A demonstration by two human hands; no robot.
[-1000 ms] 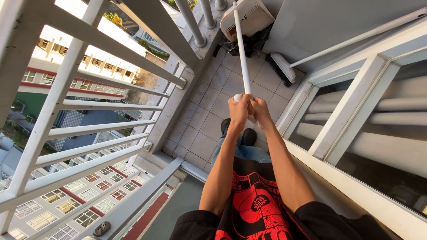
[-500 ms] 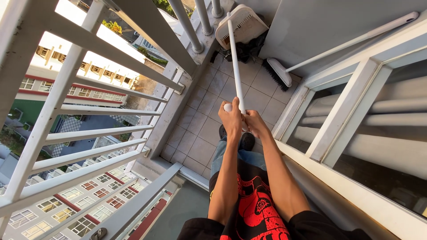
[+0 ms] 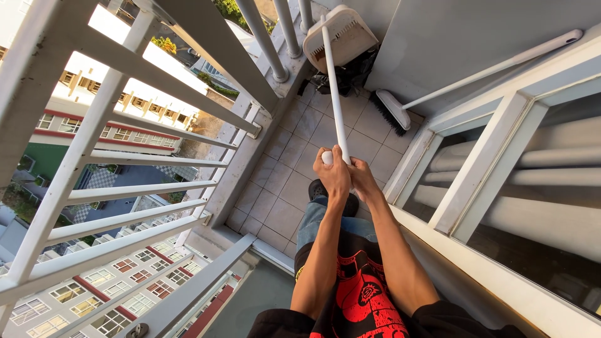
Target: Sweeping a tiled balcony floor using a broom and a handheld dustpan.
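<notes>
Both hands wrapped the smooth white pole (image 3: pixel 333 94) near its rounded top end, the left hand (image 3: pixel 333 176) in a closed grip just touching the right hand (image 3: pixel 361 175), also clenched on it. The pole ran straight and slim away to the cream plastic dustpan (image 3: pixel 345 28), tilted at the far corner above the square pale floor tiles (image 3: pixel 285 200). A broom (image 3: pixel 393 109) with dark bristles leaned at the grey wall, white metal railings (image 3: pixel 125 194) to the left.

The hands (image 3: pixel 347 175) hide the white pole's (image 3: pixel 333 81) near end, and the dustpan's (image 3: pixel 341 28) top is cut off.
</notes>
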